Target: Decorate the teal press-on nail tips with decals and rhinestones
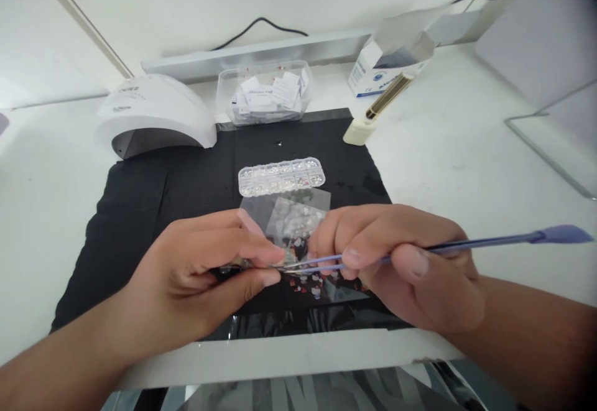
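Nearest me, at 6 o'clock, a white strip of card (280,355) runs along the front edge of a black mat (140,212). Just beyond it my 2 hands meet over the mat. My left hand (196,274), coming in from 8 o'clock, is pinched narrow around a small, thin metal piece (233,268); I cannot tell what it is. My right hand (401,262), coming in from 4 o'clock, is closed around a slim blue tool (489,242), its flat end pointing to 3 o'clock and its tip meeting my left fingertips. Beneath them lies a clear sticker sheet (317,286). Farther, toward 12 o'clock, sits a clear rhinestone case (281,176). Beyond it, a plastic tub of white packets (265,94), a white nail lamp (153,115) at 10 o'clock, and an open cardboard box (387,56) at 1 o'clock.
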Motion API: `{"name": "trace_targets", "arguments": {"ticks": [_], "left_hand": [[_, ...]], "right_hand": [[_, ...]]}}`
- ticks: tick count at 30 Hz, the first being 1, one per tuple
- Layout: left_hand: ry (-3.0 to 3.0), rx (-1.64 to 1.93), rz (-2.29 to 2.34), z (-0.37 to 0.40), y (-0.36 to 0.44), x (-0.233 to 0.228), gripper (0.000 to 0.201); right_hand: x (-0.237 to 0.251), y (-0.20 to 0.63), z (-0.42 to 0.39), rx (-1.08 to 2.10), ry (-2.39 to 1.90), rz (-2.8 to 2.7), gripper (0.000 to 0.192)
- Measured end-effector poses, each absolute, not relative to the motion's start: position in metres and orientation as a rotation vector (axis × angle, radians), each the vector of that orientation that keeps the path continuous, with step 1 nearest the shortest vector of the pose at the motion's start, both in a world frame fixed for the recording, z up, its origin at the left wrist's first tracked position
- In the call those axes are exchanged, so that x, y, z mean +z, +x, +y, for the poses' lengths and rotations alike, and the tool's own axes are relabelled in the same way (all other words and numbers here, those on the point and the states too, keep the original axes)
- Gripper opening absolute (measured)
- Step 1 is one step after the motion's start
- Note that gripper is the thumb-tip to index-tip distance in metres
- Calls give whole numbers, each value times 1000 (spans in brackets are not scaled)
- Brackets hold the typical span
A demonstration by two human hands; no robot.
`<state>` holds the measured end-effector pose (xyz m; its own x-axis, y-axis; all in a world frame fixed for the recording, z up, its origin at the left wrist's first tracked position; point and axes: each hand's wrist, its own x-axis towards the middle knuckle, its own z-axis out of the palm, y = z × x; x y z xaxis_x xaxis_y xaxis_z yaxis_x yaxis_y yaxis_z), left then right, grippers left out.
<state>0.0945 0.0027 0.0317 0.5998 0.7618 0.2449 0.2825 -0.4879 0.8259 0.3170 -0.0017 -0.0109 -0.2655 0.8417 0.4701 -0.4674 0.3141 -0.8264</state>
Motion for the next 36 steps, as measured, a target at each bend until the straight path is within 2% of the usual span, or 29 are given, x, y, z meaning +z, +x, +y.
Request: {"name": "trace_targets", "arguments": {"ticks": [19, 36], "left_hand": [[2004, 815, 857, 3, 95, 30, 15], [1964, 898, 901, 2, 96, 30, 21]], "right_hand": [[-13, 315, -3, 1266, -376, -1320, 23], [-13, 315, -5, 1320, -479, -1258, 21]]}}
